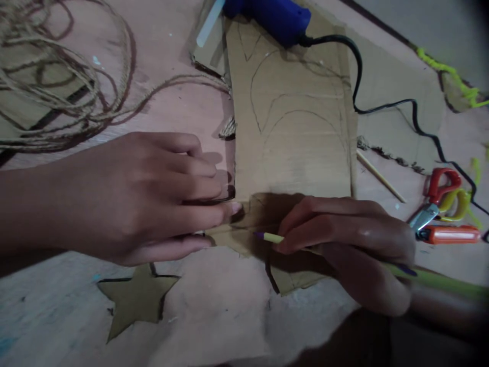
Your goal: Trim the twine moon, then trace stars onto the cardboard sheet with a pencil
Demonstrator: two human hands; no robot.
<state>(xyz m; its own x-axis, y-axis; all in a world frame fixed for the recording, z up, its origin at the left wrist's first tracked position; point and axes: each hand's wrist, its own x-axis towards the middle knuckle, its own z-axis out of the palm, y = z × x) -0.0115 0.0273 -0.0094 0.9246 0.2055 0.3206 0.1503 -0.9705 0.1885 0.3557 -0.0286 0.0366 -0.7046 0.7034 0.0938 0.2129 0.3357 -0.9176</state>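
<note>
Craft workspace, cardboard sheet point(294, 127) at centre, glue gun point(271, 15) at 12 o'clock, twine point(57, 86) at 10 o'clock, scissors point(439, 196) at 3 o'clock

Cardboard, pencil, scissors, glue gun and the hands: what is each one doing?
Cardboard: flat, curved lines drawn on it.
Left hand: open, pressing the cardboard's edge.
Right hand: gripping the pencil, tip on cardboard.
Scissors: lying closed.
Glue gun: lying down, cord attached.
Star: cut out, flat.

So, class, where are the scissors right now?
The scissors lie at the right edge of the head view, beside an orange cutter, right of the cardboard.
</note>
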